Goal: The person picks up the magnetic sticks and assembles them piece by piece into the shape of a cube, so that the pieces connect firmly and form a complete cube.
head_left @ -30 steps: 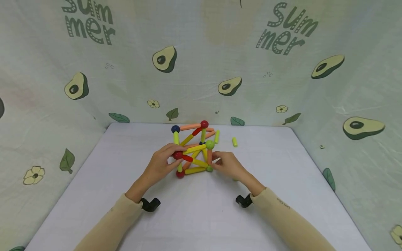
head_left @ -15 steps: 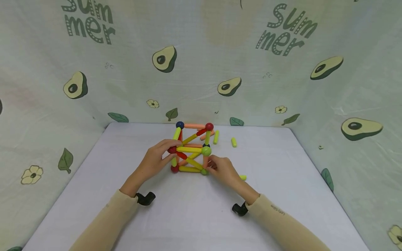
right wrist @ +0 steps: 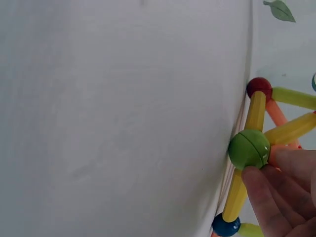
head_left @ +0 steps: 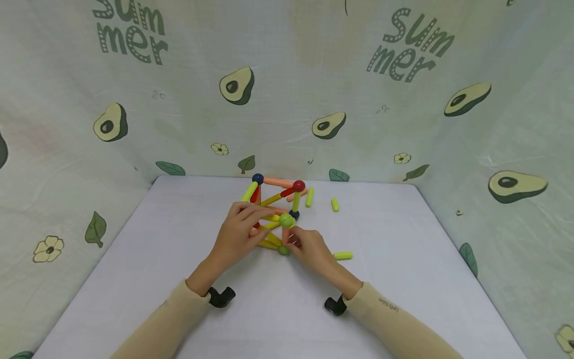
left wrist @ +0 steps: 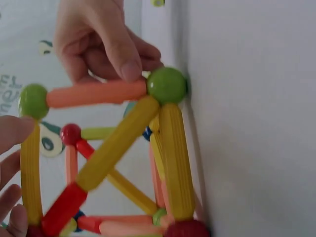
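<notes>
A box-shaped frame of magnetic sticks and balls stands on the table, with diagonal braces on its faces. My left hand (head_left: 237,232) reaches over its near left corner, finger and thumb around the upper front yellow stick (left wrist: 30,173), which ends in a green ball (head_left: 287,220). In the head view that hand hides the corner's red ball. My right hand (head_left: 311,252) pinches the upright orange stick (left wrist: 96,94) at the near right corner, fingertips beside the lower green ball (right wrist: 249,149). A blue ball (head_left: 257,178) and a red ball (head_left: 298,186) top the far corners.
Loose lime sticks lie behind the frame (head_left: 310,198), farther right (head_left: 335,204) and near my right wrist, where a lime stick (head_left: 344,255) shows. Patterned cloth (head_left: 282,89) hangs behind and beside the white table (head_left: 287,319). Each wrist carries a black camera (head_left: 222,297).
My left hand has shifted right from the red ball onto the yellow stick. The frame's near right corner, with my right hand, has come left and closer. A lime stick shows beside my right wrist.
</notes>
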`<state>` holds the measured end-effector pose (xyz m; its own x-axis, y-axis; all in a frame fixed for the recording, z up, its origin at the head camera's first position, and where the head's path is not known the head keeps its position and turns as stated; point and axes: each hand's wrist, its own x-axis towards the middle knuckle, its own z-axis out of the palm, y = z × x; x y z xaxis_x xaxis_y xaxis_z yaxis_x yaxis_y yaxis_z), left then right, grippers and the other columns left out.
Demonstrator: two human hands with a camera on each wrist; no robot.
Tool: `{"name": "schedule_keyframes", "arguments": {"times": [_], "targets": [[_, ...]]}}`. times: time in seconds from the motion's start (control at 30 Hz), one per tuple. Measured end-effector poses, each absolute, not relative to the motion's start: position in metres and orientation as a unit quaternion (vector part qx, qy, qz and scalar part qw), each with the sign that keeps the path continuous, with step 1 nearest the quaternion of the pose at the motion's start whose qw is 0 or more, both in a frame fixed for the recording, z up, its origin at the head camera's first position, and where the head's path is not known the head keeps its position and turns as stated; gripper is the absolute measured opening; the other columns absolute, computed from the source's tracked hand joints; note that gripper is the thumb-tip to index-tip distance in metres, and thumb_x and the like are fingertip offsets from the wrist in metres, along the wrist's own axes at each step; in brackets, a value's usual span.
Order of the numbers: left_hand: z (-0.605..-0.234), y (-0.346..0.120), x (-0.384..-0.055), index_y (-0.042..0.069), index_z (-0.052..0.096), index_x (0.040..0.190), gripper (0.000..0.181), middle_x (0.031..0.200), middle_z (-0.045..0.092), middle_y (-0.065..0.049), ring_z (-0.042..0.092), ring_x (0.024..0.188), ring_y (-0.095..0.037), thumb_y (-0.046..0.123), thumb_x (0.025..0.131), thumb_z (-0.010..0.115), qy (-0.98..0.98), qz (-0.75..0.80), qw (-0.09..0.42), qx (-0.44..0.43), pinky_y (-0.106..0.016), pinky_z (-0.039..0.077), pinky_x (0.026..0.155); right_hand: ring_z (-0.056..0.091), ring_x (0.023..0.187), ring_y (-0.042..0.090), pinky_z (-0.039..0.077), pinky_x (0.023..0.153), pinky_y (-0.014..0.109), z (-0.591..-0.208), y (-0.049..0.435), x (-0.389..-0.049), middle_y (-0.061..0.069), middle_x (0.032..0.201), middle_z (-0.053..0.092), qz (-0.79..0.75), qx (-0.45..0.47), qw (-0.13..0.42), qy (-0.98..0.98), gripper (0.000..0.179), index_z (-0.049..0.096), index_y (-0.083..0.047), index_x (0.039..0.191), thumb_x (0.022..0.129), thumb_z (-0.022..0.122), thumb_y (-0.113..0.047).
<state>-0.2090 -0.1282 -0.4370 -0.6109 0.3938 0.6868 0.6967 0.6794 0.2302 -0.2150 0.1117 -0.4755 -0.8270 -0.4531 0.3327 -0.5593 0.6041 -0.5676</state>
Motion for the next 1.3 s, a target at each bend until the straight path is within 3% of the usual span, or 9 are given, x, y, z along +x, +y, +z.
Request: {"name": "schedule_keyframes", "arguments": {"times": [0.1,0.2,0.47,0.63,0.77,0.87,1.17,1.3], "targets": [[-0.437,-0.118,-0.208,0.025,0.073,0.134,0.053,0.129,0.073,0.004,0.053,0.118,-0.024,0.019,0.085,0.092,-0.861,-0.251,0.307,-0.32,-0.035,0.057,0.079,0.078,0.088,0.02,0.064,0.078,0.031,-0.476,0.11,-0.212,0.008,0.102,0.08,0.353,0.298,0.076,-0.883,0.012,0.07,-0.008,0.106,0.097,0.078,-0.006],[-0.437,-0.111,-0.207,0.028,0.072,0.135,0.055,0.129,0.072,0.004,0.053,0.117,-0.023,0.021,0.085,0.093,-0.861,-0.253,0.302,-0.321,-0.033,0.057,0.077,0.078,0.091,0.021,0.064,0.08,0.031,-0.473,0.112,-0.212,0.008,0.106,0.08,0.356,0.297,0.051,-0.885,0.016,0.072,-0.007,0.113,0.098,0.077,-0.008],[-0.436,-0.11,-0.204,0.028,0.072,0.134,0.056,0.125,0.074,0.002,0.055,0.116,-0.025,0.021,0.083,0.094,-0.867,-0.25,0.306,-0.305,-0.04,0.055,0.092,0.076,0.099,0.027,0.063,0.085,0.04,-0.443,0.137,-0.254,0.018,0.126,0.073,0.326,0.195,0.006,-0.925,0.048,0.063,0.0,0.141,0.097,0.078,-0.01],[-0.44,-0.113,-0.204,0.023,0.073,0.129,0.051,0.124,0.073,0.001,0.055,0.117,-0.026,0.023,0.083,0.094,-0.869,-0.247,0.305,-0.3,-0.043,0.054,0.097,0.072,0.113,0.035,0.061,0.095,0.046,-0.44,0.138,-0.288,0.021,0.144,0.063,0.329,0.219,-0.046,-0.918,0.057,0.053,-0.001,0.151,0.1,0.074,-0.014],[-0.441,-0.114,-0.203,0.019,0.073,0.125,0.05,0.122,0.073,0.0,0.056,0.117,-0.027,0.025,0.081,0.096,-0.869,-0.245,0.305,-0.304,-0.045,0.053,0.098,0.068,0.124,0.036,0.057,0.103,0.049,-0.448,0.135,-0.307,0.016,0.147,0.062,0.367,0.218,-0.097,-0.899,0.051,0.055,-0.006,0.15,0.103,0.071,-0.019],[-0.441,-0.116,-0.202,0.018,0.073,0.123,0.05,0.121,0.072,-0.001,0.055,0.117,-0.027,0.027,0.08,0.096,-0.868,-0.246,0.302,-0.308,-0.046,0.052,0.099,0.067,0.125,0.034,0.056,0.104,0.049,-0.455,0.134,-0.313,0.015,0.142,0.066,0.374,0.214,-0.107,-0.896,0.046,0.059,-0.006,0.146,0.104,0.07,-0.021],[-0.441,-0.126,-0.202,0.019,0.072,0.117,0.054,0.121,0.07,-0.001,0.052,0.119,-0.027,0.037,0.074,0.099,-0.869,-0.267,0.279,-0.311,-0.049,0.05,0.105,0.073,0.101,0.026,0.062,0.089,0.039,-0.462,0.141,-0.299,0.015,0.121,0.075,0.31,0.208,-0.046,-0.927,0.02,0.07,-0.005,0.118,0.103,0.071,-0.017],[-0.441,-0.133,-0.199,0.018,0.071,0.116,0.055,0.122,0.068,-0.003,0.05,0.119,-0.025,0.037,0.074,0.1,-0.875,-0.257,0.277,-0.302,-0.046,0.053,0.099,0.075,0.097,0.025,0.062,0.086,0.038,-0.462,0.144,-0.286,0.013,0.115,0.077,0.295,0.218,-0.035,-0.93,0.017,0.071,-0.005,0.113,0.101,0.074,-0.016]]}}
